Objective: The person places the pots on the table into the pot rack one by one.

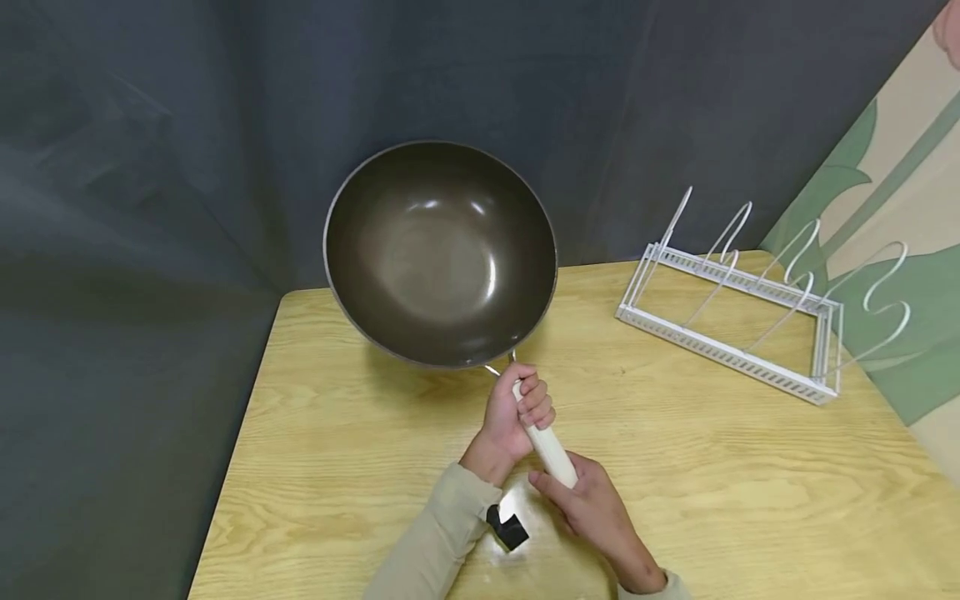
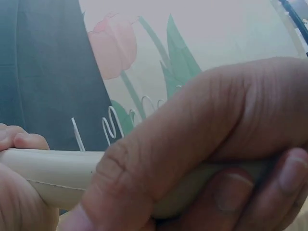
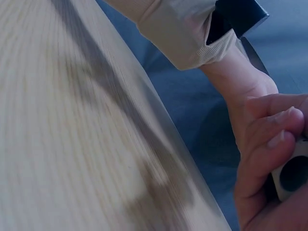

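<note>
Both hands grip the wok's handle [image 1: 546,442], left hand [image 1: 517,417] nearer the bowl, right hand [image 1: 592,508] at its end, holding the wok [image 1: 441,254] tilted above the worktop [image 1: 337,450], left of the rack [image 1: 731,329]; its front-heavy bowl could twist the handle loose.

The head view looks forward and down from above the table [image 1: 360,433]. Each wrist view sits very close to the pan handle [image 2: 53,175], the left facing the wall rack [image 2: 113,127]. All share the handle.

Even, soft overhead light with glare inside the wok [image 1: 441,254]; both wrist views blur close up.
</note>
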### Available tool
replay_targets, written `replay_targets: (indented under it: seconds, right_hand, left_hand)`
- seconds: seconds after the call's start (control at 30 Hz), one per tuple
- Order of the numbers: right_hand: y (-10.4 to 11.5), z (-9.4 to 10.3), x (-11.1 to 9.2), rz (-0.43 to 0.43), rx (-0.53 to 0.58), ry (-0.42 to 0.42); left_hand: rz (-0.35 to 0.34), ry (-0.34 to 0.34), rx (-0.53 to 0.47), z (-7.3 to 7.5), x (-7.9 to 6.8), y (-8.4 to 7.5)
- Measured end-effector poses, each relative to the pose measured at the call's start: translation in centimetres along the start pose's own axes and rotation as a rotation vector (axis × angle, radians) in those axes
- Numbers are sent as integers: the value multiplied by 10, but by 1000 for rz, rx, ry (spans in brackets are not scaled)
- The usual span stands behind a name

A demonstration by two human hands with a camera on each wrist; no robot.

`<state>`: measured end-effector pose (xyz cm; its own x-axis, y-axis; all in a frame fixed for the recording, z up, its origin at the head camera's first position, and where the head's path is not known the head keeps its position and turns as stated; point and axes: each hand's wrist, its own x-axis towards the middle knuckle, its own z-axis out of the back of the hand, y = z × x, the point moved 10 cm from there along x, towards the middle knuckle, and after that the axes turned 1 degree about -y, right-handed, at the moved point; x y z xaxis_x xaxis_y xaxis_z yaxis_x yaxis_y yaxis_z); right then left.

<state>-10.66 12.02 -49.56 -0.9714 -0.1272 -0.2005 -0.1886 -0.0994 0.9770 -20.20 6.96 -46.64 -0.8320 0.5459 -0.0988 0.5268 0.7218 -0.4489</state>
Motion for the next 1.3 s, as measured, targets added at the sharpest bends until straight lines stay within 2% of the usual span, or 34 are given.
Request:
replay_targets:
  seconds: [0.23,0.43,0.67,1.07,1.3]
  right_hand:
    - [-5,2,-3,-44,53,-38]
    - [-12,14,-9,-89,72,-85]
    - [-5,20,-5,-66,85,-82]
    - [6,21,4,-2,157,-160]
    - [13,21,4,52,224,-159]
  left_hand:
    - [78,10,54,-7,6,9]
    - [137,-8,102,-13,14,25]
    - [107,-59,146,-20,22,21]
    - [130,6,219,-40,33,12]
    - [104,-16,267,-45,37,11]
